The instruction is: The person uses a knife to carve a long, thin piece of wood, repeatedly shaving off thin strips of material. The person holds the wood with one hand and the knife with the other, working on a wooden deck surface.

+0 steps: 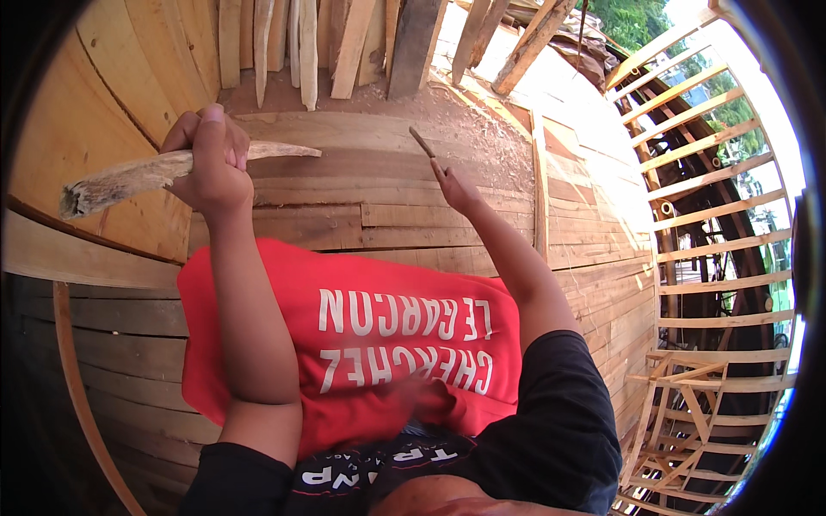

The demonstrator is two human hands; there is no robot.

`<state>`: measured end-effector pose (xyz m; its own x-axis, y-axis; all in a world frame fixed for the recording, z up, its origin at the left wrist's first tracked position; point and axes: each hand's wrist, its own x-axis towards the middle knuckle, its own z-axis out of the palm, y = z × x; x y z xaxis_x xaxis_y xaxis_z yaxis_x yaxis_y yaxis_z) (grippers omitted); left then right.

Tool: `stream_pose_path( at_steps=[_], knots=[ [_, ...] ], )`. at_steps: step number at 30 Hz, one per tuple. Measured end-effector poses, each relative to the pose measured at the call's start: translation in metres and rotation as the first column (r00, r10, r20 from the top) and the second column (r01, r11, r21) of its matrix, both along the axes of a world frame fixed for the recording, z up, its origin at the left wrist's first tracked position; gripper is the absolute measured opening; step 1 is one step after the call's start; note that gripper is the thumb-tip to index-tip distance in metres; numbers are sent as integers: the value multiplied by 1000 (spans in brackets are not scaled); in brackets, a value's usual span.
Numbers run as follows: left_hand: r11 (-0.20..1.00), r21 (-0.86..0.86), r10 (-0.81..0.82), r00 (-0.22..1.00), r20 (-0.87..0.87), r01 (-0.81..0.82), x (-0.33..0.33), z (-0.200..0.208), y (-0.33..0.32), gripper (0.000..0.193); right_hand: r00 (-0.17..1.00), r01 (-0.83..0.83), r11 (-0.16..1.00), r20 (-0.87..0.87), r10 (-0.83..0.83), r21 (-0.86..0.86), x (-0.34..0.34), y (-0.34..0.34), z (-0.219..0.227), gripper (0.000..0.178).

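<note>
My left hand (217, 168) is closed round a rough, tapered piece of wood (129, 179). Its thick, ragged end points left and its thin tip reaches out to the right past my fingers. Farther right, my arm stretches forward and my right hand (460, 191) grips a slim, brown, stick-like tool (422, 142). The tool tilts up and to the left, apart from the wood; its exact kind cannot be made out. Over my lap lies a red cloth (404, 275) with white lettering.
Wooden planks (301, 193) form the floor ahead, with shavings (490, 138) scattered over it. Several upright wood pieces (348, 47) lean along the far side. A panelled wooden surface (103, 112) stands at left. A slatted railing (697, 168) runs along the right.
</note>
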<state>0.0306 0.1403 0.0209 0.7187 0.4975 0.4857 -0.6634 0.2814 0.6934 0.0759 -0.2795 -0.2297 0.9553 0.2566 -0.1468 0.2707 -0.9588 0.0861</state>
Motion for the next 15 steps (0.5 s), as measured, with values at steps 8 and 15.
stream_pose_path(
  at_steps=[8,15],
  knots=[
    [998,-21,-52,999,7,52,4,9,-13,44,882,458,888,-142,-449,35,42,-37,-23,63],
    [1000,-9,22,1000,4,-22,9,11,-3,44,977,-197,978,-97,190,-71,61,52,9,60]
  ],
)
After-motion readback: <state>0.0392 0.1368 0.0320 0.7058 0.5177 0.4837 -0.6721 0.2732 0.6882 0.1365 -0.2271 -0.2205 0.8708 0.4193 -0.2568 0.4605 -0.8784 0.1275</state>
